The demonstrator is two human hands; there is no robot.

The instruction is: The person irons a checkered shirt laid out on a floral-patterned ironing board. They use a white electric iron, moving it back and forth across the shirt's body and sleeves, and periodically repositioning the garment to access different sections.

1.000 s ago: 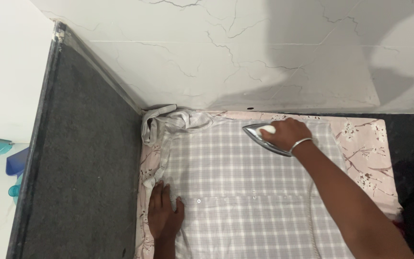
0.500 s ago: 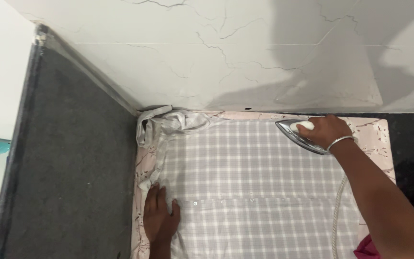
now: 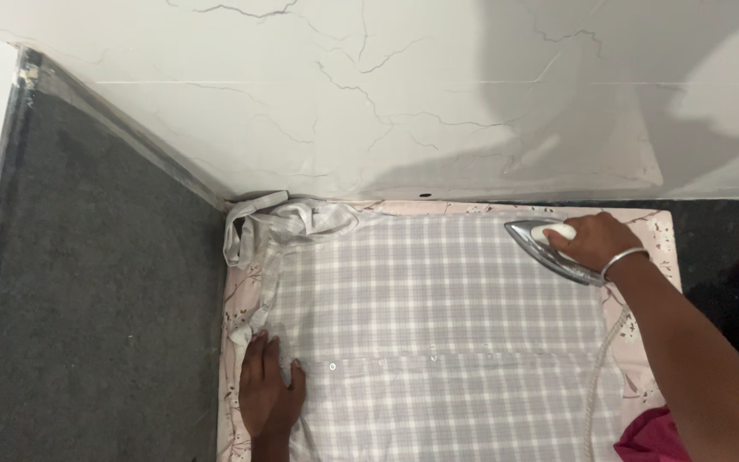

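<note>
Head view: right hand (image 3: 594, 240) clenched on iron (image 3: 549, 250), at far right edge of checked shirt (image 3: 438, 325). Left hand (image 3: 268, 392) flat, released, pressing shirt's near left. Shirt spread on floral cloth (image 3: 662, 235) over dark bench (image 3: 96, 325).

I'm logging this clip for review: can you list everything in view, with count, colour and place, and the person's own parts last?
checked shirt: one, grey and white, spread flat on the cloth, its collar end bunched at the wall corner
floral cloth: one, pink with a branch print, under the shirt
iron: one, silver with a white handle, on the shirt's far right corner
cord: one, white, trailing from the iron toward the viewer
counter: one, dark grey, left and right of the cloth
wall: white with grey veins, behind
bangle: one, silver, on the right wrist
left hand: flat on the shirt's near left edge
right hand: gripping the iron's handle
</note>
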